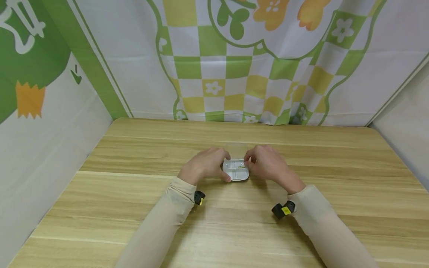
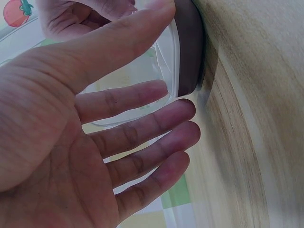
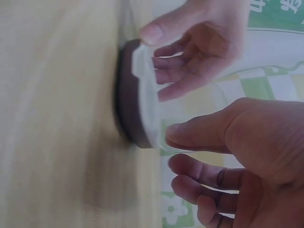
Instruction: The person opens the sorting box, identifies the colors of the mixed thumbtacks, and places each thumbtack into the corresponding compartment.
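Observation:
A small pill box point(image 1: 236, 174) with a white four-part tray and dark underside lies on the table, its clear lid point(image 1: 236, 149) raised at the back. Small yellowish pieces point(image 1: 241, 167) lie in its back right compartment. My left hand point(image 1: 209, 163) grips the box's left side, thumb at the front corner and index finger toward the back; in the left wrist view the other fingers point(image 2: 159, 171) extend loosely past it. At the right rim hovers my right hand point(image 1: 266, 162), thumb and bent fingertips point(image 3: 183, 164) slightly apart, nothing visible between them.
The wooden table point(image 1: 134, 208) spreads around the box. Behind it hangs a checked, flowered curtain point(image 1: 214, 70), and a pale wall point(image 1: 405, 100) stands at the right. Each wrist carries a black strap-on camera point(image 1: 283, 209) over a beige sleeve point(image 1: 330, 227).

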Action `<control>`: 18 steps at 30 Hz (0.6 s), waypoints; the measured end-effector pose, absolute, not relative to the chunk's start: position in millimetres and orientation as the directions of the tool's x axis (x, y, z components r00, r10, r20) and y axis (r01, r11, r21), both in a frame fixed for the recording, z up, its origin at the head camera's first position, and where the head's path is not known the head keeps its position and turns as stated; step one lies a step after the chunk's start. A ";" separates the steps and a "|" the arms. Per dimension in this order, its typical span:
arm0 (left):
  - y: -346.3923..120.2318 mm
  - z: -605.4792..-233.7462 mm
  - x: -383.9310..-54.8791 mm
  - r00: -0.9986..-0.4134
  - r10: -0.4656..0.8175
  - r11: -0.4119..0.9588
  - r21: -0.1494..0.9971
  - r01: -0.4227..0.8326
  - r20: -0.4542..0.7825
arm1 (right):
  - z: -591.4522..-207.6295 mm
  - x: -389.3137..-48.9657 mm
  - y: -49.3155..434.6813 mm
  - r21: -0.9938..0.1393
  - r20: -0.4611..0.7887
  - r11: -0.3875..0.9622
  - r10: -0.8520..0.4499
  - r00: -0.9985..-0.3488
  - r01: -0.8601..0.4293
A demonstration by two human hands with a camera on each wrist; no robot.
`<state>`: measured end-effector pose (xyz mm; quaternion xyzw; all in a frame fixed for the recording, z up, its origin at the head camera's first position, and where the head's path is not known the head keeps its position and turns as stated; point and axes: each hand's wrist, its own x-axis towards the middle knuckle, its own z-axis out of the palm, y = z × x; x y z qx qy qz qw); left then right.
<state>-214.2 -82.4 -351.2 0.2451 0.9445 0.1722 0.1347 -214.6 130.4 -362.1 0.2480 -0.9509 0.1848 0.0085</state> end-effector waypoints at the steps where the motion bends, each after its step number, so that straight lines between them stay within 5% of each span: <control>1: -82.3 -351.5 -214.3 -0.843 0.511 0.818 0.396 0.417 -0.168 | -360.4 -214.7 131.4 -0.352 0.102 0.809 -0.467 -0.878 -0.471; 18: -81.8 -350.8 -214.1 -0.848 0.500 0.825 0.395 0.405 -0.176 | -342.8 -218.4 160.3 -0.344 0.019 0.839 -0.442 -0.897 -0.421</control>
